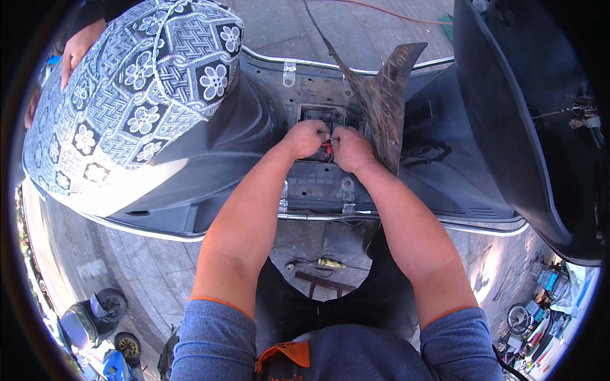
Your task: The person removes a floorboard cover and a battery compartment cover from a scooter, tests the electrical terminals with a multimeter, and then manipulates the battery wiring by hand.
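Both my hands work at the open compartment [307, 114] in the scooter's floorboard [267, 81]. My left hand [307, 138] has its fingertips pinched at the middle of the opening, on something too small to make out. Against it, my right hand [351, 149] is also closed, fingertips pinching something small and hidden. A red part [329, 150] shows just below and between my fingers, among dark parts. A dirty dark floor mat [389, 95] stands lifted on edge just right of my right hand. Metal brackets [347, 190] flank the compartment.
A patterned cover [146, 76] drapes the seat at left, with another person's hand [75, 54] on it. The dark front shield [508, 127] rises at right. A yellow-handled tool [330, 262] lies on the paving. Parked scooters [95, 317] stand lower left; assorted items [540, 298] lie lower right.
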The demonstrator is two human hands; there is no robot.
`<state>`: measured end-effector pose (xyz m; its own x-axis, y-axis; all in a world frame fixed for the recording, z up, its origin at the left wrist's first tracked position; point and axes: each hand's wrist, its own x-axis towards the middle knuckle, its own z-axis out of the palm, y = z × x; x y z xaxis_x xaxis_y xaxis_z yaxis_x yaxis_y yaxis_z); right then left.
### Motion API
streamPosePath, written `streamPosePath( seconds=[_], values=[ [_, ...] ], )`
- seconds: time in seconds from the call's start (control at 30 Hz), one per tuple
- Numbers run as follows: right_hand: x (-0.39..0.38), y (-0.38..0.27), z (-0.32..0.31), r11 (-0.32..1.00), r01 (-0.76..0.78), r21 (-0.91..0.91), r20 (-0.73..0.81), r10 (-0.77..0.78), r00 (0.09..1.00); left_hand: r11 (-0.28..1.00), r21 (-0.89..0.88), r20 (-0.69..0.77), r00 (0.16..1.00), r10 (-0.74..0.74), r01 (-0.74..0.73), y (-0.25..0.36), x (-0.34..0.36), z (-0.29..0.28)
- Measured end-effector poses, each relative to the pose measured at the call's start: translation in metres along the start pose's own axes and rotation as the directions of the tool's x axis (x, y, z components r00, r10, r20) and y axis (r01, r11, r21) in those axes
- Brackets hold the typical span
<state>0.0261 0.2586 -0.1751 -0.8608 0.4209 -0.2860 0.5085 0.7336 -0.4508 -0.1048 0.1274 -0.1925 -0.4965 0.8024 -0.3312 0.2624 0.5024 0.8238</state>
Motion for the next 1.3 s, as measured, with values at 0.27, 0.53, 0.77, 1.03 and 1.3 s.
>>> streamPosePath(
  seconds=[0.27, 0.53, 0.77, 1.03, 1.3],
  values=[
    [0.000, 0.001, 0.000, 1.000, 0.007, -0.024, -0.003, -0.007, 1.000, 0.999, 0.010, -0.021, 0.999, 0.034, -0.033, -0.004, 0.001, 0.001],
    [0.001, -0.004, -0.008, 0.998, 0.017, -0.056, 0.101, -0.012, 0.995, 1.000, -0.010, 0.012, 1.000, 0.026, -0.026, -0.009, 0.001, 0.000],
    [0.001, -0.013, -0.019, 0.988, -0.013, -0.155, 0.177, 0.040, 0.983, 0.998, -0.061, 0.023, 1.000, -0.011, 0.013, -0.008, 0.000, 0.001],
    [-0.001, -0.017, -0.020, 0.980, -0.008, -0.201, 0.194, 0.047, 0.980, 0.998, -0.059, 0.020, 1.000, 0.003, -0.002, -0.005, -0.002, 0.000],
    [-0.001, -0.013, -0.011, 0.992, -0.083, 0.094, 0.082, 0.075, 0.994, 0.994, -0.107, -0.004, 1.000, -0.023, 0.022, -0.009, -0.001, 0.000]
  ],
)
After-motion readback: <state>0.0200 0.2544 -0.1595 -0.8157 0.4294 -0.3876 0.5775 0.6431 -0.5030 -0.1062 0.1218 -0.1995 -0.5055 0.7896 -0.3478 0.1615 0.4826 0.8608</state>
